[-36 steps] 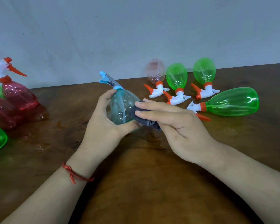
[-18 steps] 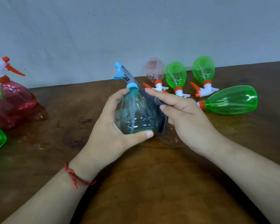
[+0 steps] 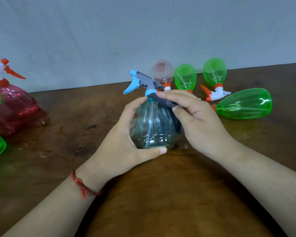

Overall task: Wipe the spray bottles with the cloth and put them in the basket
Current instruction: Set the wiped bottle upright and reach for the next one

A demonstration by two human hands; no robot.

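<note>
left hand (image 3: 120, 142) wrapped round blue bottle (image 3: 154, 127), upright at table (image 3: 161, 194) centre, thumb across its base, right hand (image 3: 200, 120) pinching grey cloth (image 3: 162, 100) against bottle neck and right side, green bottles (image 3: 244, 104) lying far right, red bottles (image 3: 17, 100) at left edge, one upright

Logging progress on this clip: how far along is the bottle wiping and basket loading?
Done: unclear. A cluster of red and green bottles sits at the left edge, possibly finished; no basket plainly shows. In hand: the left hand holds the blue-capped bottle upright, the right hand pinches the grey cloth at its neck. Left: a pink bottle and three green bottles lie behind.
</note>
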